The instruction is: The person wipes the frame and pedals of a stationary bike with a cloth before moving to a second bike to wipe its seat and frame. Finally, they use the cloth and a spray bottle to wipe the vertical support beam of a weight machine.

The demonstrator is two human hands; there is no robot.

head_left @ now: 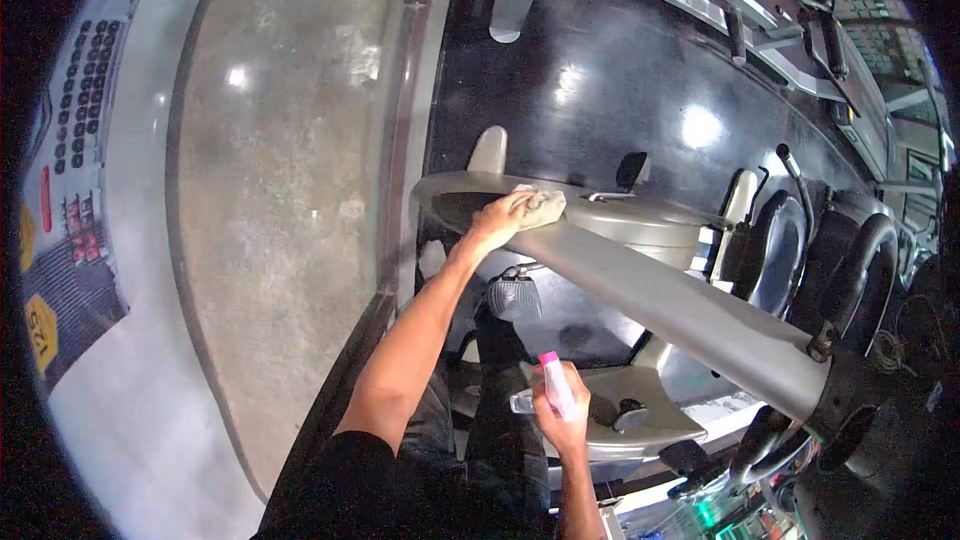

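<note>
Nearest, the right hand has its fingers clamped around a pink-topped white plastic spray bottle; farther out, the left hand has its fingers closed over a crumpled off-white cloth, held against a long, broad grey metal beam; beyond spreads glossy black flooring

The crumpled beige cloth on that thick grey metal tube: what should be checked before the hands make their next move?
1. Crumpled beige cloth held in the left hand: ok.
2. Cloth against the thick grey metal tube: ok, at its upper end.
3. White plastic spray bottle with a pink tip gripped by the right hand: ok.
4. Left hand clear of the grey ribbed pedal: ok, they look apart.
5. Cloth damp enough: cannot tell.
6. Enough liquid in the bottle: cannot tell.
</note>
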